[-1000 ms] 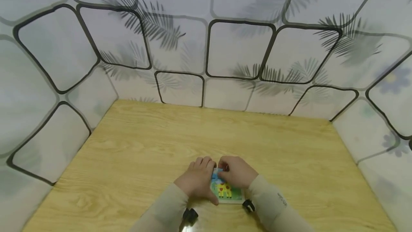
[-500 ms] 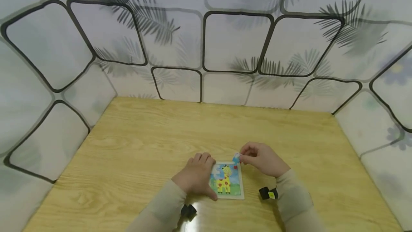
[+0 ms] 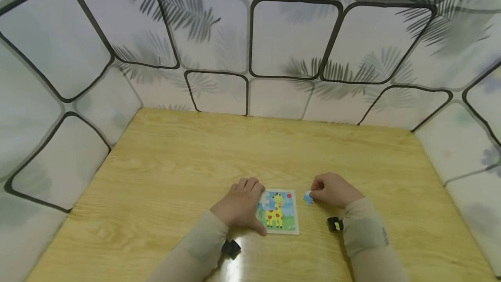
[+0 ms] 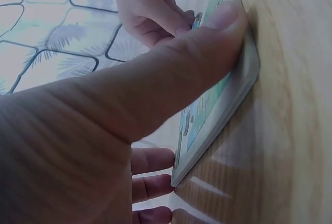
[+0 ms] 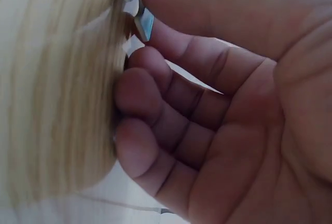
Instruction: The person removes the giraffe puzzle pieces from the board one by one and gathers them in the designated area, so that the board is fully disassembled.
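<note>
A small jigsaw puzzle (image 3: pixel 289 219) with a yellow giraffe on blue and green lies flat in a pale frame; a pale piece-shaped patch shows at its upper left. My left hand (image 3: pixel 239 206) holds the frame's left side, thumb along the near edge and fingers at the far corner. In the left wrist view the thumb (image 4: pixel 225 19) lies over the frame's edge. To the right of the puzzle, my right hand (image 3: pixel 335 191) pinches a blue and white puzzle piece (image 3: pixel 308 197) between thumb and index finger, close over the table. The right wrist view shows its other fingers curled loosely.
The wood-grain table (image 3: pixel 188 160) spreads around the puzzle. Patterned wall covering (image 3: pixel 289 38) encloses its back and sides. Black wrist devices, one on the left (image 3: pixel 232 249) and one on the right (image 3: pixel 335 224), sit by the sleeves.
My right hand has moved from over the puzzle to its right side, carrying the puzzle piece off the board and down toward the table. My left hand stays at the frame. The head view has tilted down slightly.
</note>
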`<state>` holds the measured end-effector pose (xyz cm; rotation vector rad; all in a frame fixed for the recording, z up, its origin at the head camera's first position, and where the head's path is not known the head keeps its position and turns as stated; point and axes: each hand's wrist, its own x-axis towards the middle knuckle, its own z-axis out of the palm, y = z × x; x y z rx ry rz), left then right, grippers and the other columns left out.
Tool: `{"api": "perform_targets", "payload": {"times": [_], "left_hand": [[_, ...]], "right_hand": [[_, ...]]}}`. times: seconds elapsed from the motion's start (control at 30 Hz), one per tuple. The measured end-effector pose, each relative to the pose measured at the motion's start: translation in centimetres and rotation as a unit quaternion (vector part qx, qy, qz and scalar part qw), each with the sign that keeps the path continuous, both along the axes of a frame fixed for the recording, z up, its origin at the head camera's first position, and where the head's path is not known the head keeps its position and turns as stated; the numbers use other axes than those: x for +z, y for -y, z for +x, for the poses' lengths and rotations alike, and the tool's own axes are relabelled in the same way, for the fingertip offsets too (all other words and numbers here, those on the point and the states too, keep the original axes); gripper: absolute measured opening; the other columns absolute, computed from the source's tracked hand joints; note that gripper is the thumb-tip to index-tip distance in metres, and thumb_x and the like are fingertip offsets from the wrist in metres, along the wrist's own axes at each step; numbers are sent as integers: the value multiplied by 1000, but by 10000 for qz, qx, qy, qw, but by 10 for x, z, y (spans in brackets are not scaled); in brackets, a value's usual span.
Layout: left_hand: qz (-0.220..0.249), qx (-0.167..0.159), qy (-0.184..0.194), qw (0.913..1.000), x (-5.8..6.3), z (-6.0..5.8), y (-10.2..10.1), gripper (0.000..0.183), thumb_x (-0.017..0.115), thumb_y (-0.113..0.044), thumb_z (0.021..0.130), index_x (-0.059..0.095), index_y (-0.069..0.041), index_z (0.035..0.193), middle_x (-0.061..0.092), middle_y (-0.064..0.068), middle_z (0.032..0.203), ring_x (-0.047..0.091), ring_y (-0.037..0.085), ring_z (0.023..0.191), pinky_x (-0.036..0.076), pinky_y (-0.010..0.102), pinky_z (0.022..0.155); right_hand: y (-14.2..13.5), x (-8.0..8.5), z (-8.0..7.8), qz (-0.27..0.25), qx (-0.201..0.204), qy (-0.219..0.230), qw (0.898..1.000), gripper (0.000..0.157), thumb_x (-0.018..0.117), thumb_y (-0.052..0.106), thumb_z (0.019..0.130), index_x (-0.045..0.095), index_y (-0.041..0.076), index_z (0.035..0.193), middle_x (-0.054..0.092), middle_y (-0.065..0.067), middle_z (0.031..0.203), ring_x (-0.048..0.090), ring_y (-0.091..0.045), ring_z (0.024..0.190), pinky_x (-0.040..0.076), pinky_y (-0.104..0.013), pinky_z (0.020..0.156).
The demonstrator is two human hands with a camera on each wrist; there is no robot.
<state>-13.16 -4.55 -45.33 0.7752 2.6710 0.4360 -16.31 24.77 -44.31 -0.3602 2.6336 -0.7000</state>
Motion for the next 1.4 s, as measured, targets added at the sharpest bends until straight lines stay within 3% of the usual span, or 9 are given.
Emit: {"api": "perform_targets", "payload": {"times": [0.27,0.4,0.5,0.6,0.7,0.8,0.97,1.17,1.4], "left_hand": [[69,45,136,9999,2,5,-1,104,90,-59,59,47,-18,144,44,5,142,38,26,126,32,48,112],[65,45,25,10000,6,8,-2,101,90,-58,60,50,-17,142,45,6,141,40,27,127,34,51,111],[100,27,-20,9999,8,9,0,98,89,-59,61,51,-14,140,44,7,143,38,29,130,35,53,110],[280,-17,-63,9996,9,8,0,86,83,-61,70,54,-13,136,39,9,151,34,32,137,33,55,111],[536,-53,-268,9982,6,4,-1,59,74,-55,85,62,-14,126,38,8,153,32,30,140,34,54,110],[611,-82,-784,9950,1,1,-6,32,70,-42,93,72,-16,112,52,2,138,42,24,127,39,47,103],[536,51,-1379,9890,-5,-2,-12,12,76,-30,90,79,-21,97,58,-9,100,43,11,92,40,31,83],[654,192,-1204,9904,-7,-5,-14,7,76,-20,89,78,-16,94,59,-8,88,42,10,79,41,27,74],[808,376,-1102,9899,-11,-5,-19,5,73,-14,89,77,-11,88,56,-6,82,47,11,78,46,26,73]], "right_hand": [[8,2,6,-52,122,-346,9993,10,70,15,94,64,16,85,58,5,77,50,-12,69,44,-32,65],[33,12,13,-268,518,-539,9968,5,68,18,96,68,13,96,58,4,81,52,-13,69,46,-33,63],[55,14,20,-300,898,-418,9946,20,73,20,92,69,8,107,61,1,90,56,-15,79,49,-37,69],[69,12,24,-74,952,-334,9949,29,78,17,84,68,7,109,61,-2,95,56,-16,84,50,-41,76],[75,8,25,79,747,-261,9968,30,81,14,80,67,7,106,59,-2,93,55,-17,84,50,-43,79],[77,8,26,39,558,-89,9984,29,82,12,80,66,6,104,60,-2,91,55,-18,82,49,-43,77],[78,8,29,-34,433,153,9989,27,81,9,82,66,6,104,58,-1,86,52,-18,77,47,-40,71],[77,6,28,-89,587,-4,9982,28,80,8,83,67,5,107,56,0,84,51,-17,76,45,-37,69],[78,5,28,-218,753,-93,9969,29,77,15,88,67,5,113,55,2,81,50,-15,72,42,-34,64]]}}
